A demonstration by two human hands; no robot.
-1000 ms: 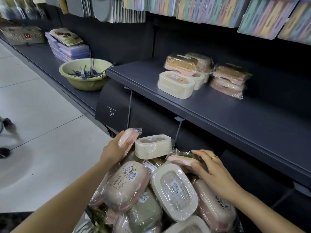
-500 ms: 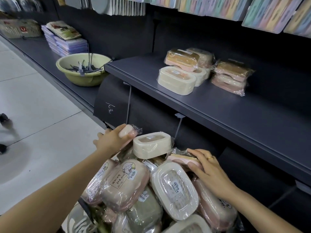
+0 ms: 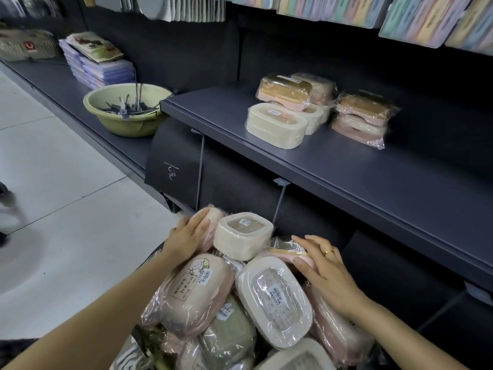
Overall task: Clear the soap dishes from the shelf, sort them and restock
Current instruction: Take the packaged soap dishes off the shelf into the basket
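Left hand: my left hand (image 3: 188, 237) lies with fingers curled over a pink wrapped soap dish (image 3: 210, 222) at the pile's far left.
Right hand: my right hand (image 3: 324, 272) pinches a flat pink dish (image 3: 289, 254), thumb on its near edge.
Pile: wrapped soap dishes (image 3: 240, 303) heaped below me.
Shelf: the dark shelf (image 3: 373, 177) holds two small stacks (image 3: 290, 108).

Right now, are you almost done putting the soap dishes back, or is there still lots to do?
Only a little is done: a few soap dishes sit on the dark shelf, which is mostly bare. In hand: the left hand holds a pink wrapped dish, and the right hand grips a flat pink one. Left to do: the big pile below still needs sorting and shelving.
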